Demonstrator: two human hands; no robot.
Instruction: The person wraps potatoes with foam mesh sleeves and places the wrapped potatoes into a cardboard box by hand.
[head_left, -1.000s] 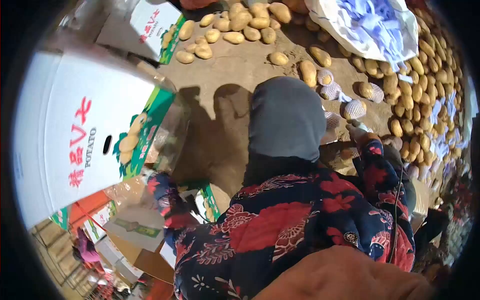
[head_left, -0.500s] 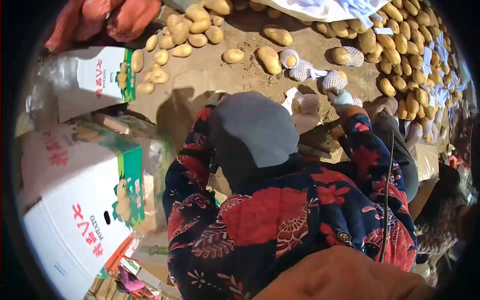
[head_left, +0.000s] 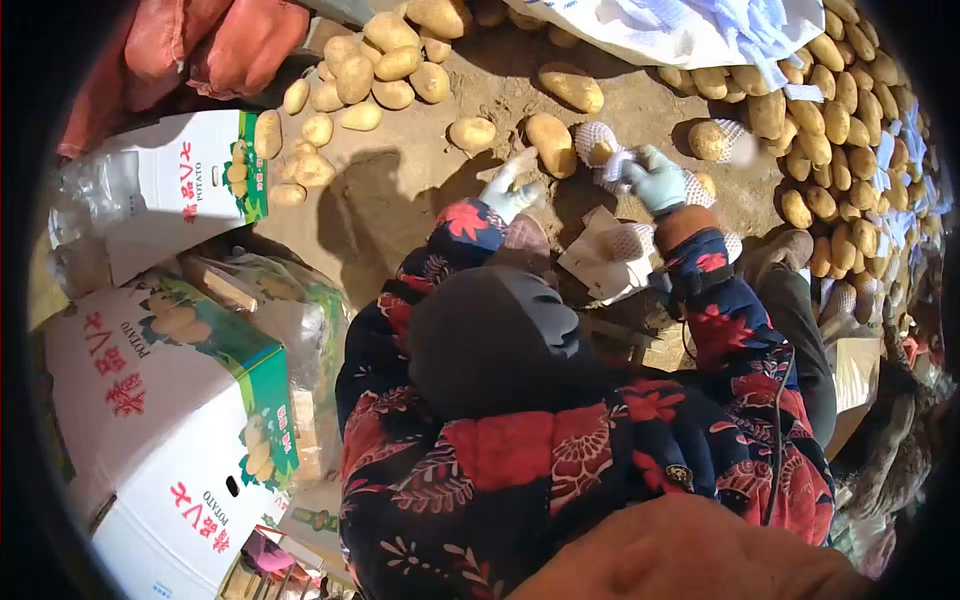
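Note:
My left hand [head_left: 511, 190], in a pale glove, has its fingers apart and holds nothing, just below a bare potato [head_left: 550, 145]. The gloved fingers of my right hand [head_left: 656, 182] are closed on the white foam net [head_left: 612, 170] of a potato. To the right of this hand lies another netted potato [head_left: 699, 188]. Below, a netted potato [head_left: 627, 242] sits on an open white carton piece [head_left: 598, 262]. Another half-netted potato [head_left: 709, 141] rests on the soil.
Printed white potato cartons [head_left: 150, 400] stand at the left, with red sacks [head_left: 245, 50] behind. Loose potatoes [head_left: 355, 78] lie at the top left. A big potato pile [head_left: 840, 130] fills the right. A white sack [head_left: 690, 35] holds bluish nets. A dark hood and floral sleeves fill the centre.
My left hand has come from the left side to near the bare potato. My right hand has moved up and left and taken hold of a foam net. The view has shifted.

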